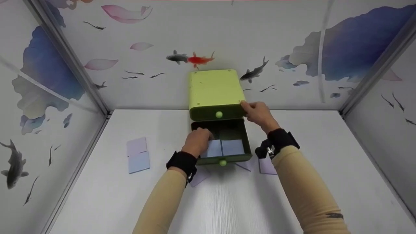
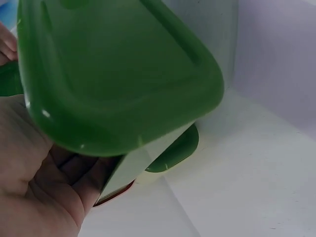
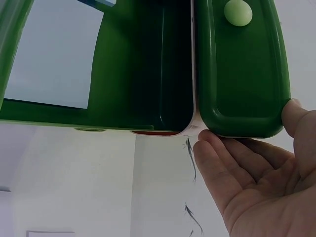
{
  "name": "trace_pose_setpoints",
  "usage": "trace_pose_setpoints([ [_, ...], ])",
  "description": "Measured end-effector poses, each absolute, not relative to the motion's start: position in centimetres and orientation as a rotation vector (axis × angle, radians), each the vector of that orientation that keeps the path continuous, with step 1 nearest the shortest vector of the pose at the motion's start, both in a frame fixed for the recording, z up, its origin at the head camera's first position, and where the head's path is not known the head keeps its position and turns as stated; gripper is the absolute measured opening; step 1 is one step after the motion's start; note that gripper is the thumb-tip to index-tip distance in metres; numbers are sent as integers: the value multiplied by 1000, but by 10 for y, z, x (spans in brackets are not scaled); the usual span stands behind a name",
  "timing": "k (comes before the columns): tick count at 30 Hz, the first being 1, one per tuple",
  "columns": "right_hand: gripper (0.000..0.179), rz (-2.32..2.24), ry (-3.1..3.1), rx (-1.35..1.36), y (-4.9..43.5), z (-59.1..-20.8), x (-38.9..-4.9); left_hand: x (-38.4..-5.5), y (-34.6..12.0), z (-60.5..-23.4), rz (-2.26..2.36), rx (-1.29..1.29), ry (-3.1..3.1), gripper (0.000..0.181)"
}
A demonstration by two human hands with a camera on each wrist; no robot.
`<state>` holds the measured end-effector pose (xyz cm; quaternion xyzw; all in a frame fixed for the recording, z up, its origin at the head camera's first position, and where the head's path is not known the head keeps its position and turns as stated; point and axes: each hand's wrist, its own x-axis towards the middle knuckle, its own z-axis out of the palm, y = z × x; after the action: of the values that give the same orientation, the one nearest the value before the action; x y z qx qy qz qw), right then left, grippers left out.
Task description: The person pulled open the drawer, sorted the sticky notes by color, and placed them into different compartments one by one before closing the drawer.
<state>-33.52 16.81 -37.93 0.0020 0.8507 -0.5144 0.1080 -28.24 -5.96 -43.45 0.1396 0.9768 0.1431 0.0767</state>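
Observation:
A two-tier drawer box (image 1: 216,87) with a lime-green top stands at the back of the table. Its lower drawer (image 1: 224,159) is pulled out, and two pale blue paper squares (image 1: 232,147) lie side by side in it. My left hand (image 1: 197,141) grips the drawer's left side, with fingertips reaching inside; the green drawer front (image 2: 123,84) hides part of these fingers in the left wrist view. At the upper tier's front right corner, my right hand (image 1: 259,114) holds the box, thumb near the top edge and fingers (image 3: 217,168) along the side.
On the left of the table lie a purple square (image 1: 136,147) and a blue square (image 1: 139,162). Another purple square (image 1: 267,166) is partly behind the right forearm, and one more purple piece (image 1: 199,177) shows below the drawer. A patterned wall (image 1: 221,39) stands behind the box.

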Motion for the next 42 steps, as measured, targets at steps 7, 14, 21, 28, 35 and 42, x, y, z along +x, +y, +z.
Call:
trace_pose_setpoints([
  [7,57,-1494,2519,-9,167,-378,-334,-280,-55,-441,251,505,3022,24],
  [14,60,-1511,2499,-11,168,-378,-334,-282,-53,-444,141,524,3067,22],
  [21,59,-1516,2500,4,166,-379,-334,-282,-55,-449,158,516,3104,22],
  [28,59,-1528,2496,12,166,-380,-334,-282,-57,-452,174,514,3123,21],
  [35,55,-1514,2521,-5,166,-379,-333,-282,-57,-451,157,502,3138,19],
  [42,52,-1498,2549,-24,168,-380,-333,-279,-58,-451,218,540,3199,20],
])
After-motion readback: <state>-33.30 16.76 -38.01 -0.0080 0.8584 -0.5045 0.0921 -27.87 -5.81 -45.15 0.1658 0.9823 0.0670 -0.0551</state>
